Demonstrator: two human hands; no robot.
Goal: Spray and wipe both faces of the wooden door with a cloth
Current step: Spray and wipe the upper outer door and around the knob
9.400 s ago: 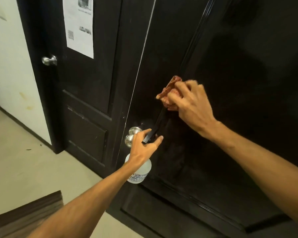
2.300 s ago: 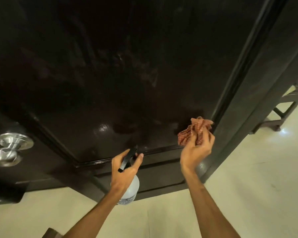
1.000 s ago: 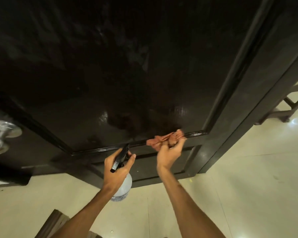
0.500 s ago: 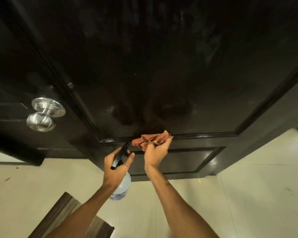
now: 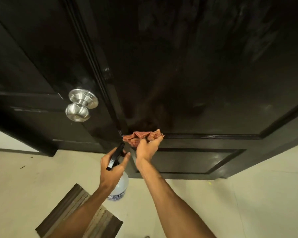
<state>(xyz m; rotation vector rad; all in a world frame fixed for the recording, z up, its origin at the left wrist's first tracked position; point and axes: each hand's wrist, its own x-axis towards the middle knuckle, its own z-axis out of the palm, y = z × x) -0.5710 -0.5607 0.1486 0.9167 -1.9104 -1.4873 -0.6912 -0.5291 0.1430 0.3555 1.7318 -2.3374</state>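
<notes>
A dark glossy wooden door (image 5: pixel 187 74) fills the upper view, with streaks of moisture on its big panel. My right hand (image 5: pixel 147 147) holds a crumpled red checked cloth (image 5: pixel 139 136) against the moulding at the panel's lower left corner. Just below and to the left, my left hand (image 5: pixel 113 169) grips a clear spray bottle (image 5: pixel 120 188) with a black trigger head, its nozzle pointing up toward the door. The bottle's neck is hidden by my fingers.
A silver round doorknob (image 5: pixel 80 104) sticks out on the left of the door. Pale tiled floor (image 5: pixel 248 203) spreads below. A brown striped mat (image 5: pixel 79 219) lies on the floor under my left forearm. A smaller lower door panel (image 5: pixel 193 160) sits beneath the cloth.
My right hand has slid the cloth leftward along the panel's bottom moulding to its left corner. The view has shifted, so the knob sits farther right. My left hand still holds the bottle.
</notes>
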